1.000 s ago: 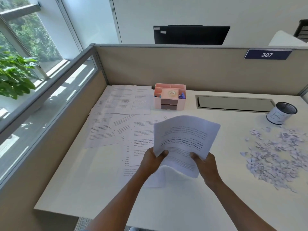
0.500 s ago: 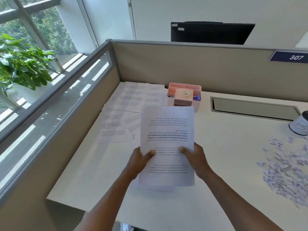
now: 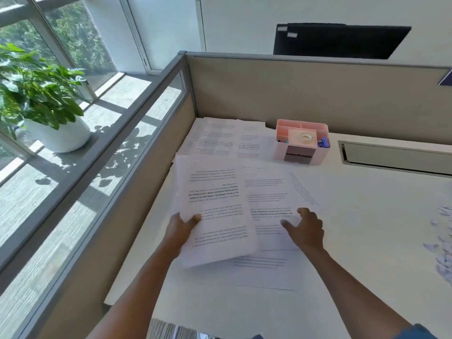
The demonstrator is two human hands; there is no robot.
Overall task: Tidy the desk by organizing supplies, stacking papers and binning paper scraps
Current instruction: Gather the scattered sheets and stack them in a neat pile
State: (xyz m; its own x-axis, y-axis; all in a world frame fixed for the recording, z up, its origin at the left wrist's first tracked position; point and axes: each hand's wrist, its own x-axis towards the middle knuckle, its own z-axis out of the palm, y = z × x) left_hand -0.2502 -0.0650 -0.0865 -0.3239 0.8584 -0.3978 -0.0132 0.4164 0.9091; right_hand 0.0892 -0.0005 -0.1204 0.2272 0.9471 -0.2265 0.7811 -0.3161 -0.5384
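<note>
The left hand (image 3: pixel 182 227) gripped a stack of white printed paper sheets (image 3: pixel 216 209) at its left edge, thumb curled over the top sheet and fingers hidden beneath, holding the stack lifted above the left part of the white desk (image 3: pixel 354 241) with its text upside down to the camera. The right hand (image 3: pixel 304 228) held nothing; its fingers were spread and loosely bent, hovering over or resting on a loose white printed sheet (image 3: pixel 270 204) lying flat just to the right of the held stack, though actual contact could not be told. More loose printed pages (image 3: pixel 221 138) lay spread in the far left corner of the desk against the beige cubicle partition (image 3: pixel 293 94), and another sheet (image 3: pixel 264 270) lay nearer the front edge, partly under the stack. A pink plastic desk organiser (image 3: pixel 302 141) stood by the partition, holding a roll of clear tape (image 3: pixel 305 137) in its middle and blue clips (image 3: pixel 323 142) at its right side. Small torn white paper scraps (image 3: pixel 440 241) lay scattered at the right edge of the view. A green potted plant in a white pot (image 3: pixel 39 99) stood beyond the glass side panel, by the window.
</note>
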